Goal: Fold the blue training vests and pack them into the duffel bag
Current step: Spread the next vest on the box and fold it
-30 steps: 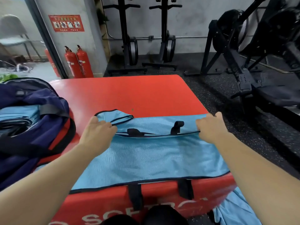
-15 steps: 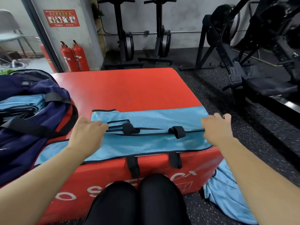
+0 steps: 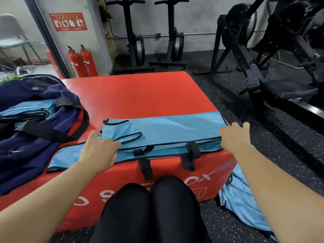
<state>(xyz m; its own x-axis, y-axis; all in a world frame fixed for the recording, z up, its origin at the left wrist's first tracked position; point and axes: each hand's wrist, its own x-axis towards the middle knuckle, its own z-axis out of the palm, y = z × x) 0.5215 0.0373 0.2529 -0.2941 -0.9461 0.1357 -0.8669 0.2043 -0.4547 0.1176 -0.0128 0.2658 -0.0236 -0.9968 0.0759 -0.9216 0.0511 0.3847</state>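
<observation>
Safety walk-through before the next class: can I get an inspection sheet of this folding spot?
Surface: red padded box, lettering on its front.
Job's things: blue vest folded on the box's near edge; folded vests inside the open navy duffel bag, left; more blue vests heaped on the floor, right.
Clutter: nothing seen.
Grippers: left hand on the vest's left end, grip unclear; right hand open at its right end.
Cables: nothing seen.
Surroundings: two fire extinguishers, black gym machines, a chair.
</observation>
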